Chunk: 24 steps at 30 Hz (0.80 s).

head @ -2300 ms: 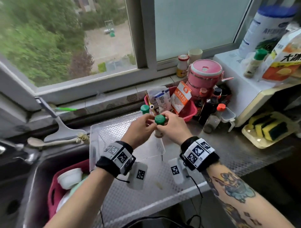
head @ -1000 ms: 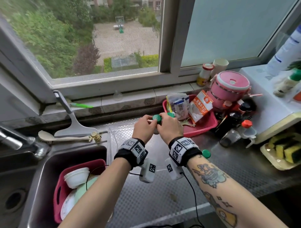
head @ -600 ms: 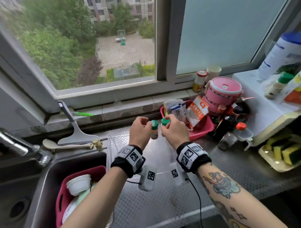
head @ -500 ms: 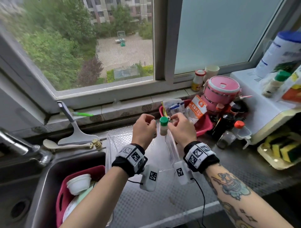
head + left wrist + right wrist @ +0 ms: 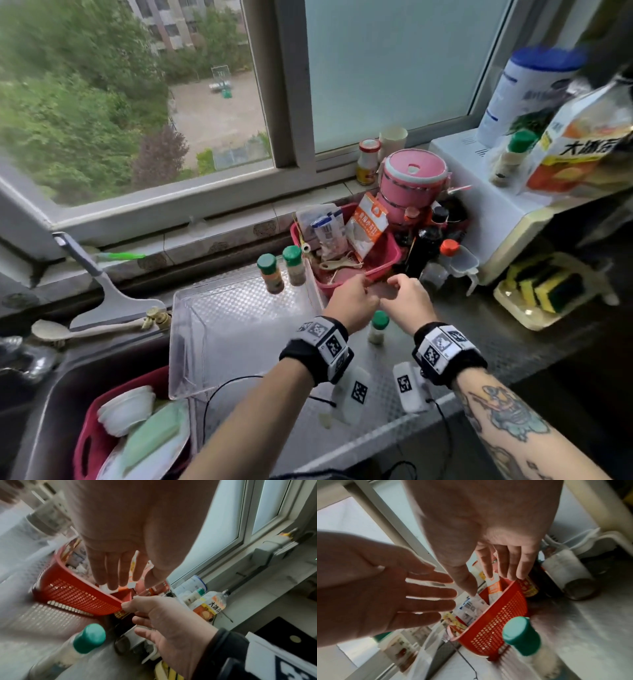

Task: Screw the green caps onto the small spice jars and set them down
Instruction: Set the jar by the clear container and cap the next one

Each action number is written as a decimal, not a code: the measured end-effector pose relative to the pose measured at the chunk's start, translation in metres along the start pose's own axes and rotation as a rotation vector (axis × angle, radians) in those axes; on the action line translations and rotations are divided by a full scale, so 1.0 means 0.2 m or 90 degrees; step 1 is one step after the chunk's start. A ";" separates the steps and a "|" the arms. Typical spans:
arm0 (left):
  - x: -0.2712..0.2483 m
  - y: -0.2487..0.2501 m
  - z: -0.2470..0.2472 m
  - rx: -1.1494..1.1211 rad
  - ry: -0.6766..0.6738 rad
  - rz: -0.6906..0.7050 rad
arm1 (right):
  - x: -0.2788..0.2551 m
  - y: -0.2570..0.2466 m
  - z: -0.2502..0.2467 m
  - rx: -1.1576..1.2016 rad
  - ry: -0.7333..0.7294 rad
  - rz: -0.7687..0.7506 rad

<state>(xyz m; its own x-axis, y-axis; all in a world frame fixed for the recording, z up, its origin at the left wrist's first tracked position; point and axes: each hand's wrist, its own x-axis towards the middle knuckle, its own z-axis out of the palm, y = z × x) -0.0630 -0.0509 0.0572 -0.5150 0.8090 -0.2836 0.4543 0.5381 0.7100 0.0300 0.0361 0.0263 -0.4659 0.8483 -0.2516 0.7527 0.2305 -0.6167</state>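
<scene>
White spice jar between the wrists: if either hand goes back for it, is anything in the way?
Nothing visible. The white spice jar stands capped on the metal counter, just below both the left hand and right hand, which hold nothing. The red basket sits beyond them.

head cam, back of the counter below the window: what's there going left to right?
Squeegee → two green-capped spice jars → red basket → pink lunch container → dark sauce bottles → white appliance → sponge tray.
</scene>
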 end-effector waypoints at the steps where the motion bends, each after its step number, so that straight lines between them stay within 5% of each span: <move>1: 0.02 0.00 0.04 0.014 -0.019 -0.012 | 0.00 0.04 0.00 -0.011 -0.021 0.009; 12: 0.13 -0.09 0.27 0.008 -0.109 -0.174 | 0.06 0.23 0.14 -0.048 -0.165 0.026; 24: 0.11 -0.05 0.23 -0.028 -0.058 -0.131 | 0.02 0.13 0.08 -0.049 -0.115 -0.021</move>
<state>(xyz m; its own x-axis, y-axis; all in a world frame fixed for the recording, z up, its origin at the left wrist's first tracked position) -0.0459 -0.0280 0.0140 -0.5252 0.7018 -0.4813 0.3129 0.6852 0.6577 0.0404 0.0371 -0.0035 -0.5618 0.7417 -0.3663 0.7656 0.2984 -0.5700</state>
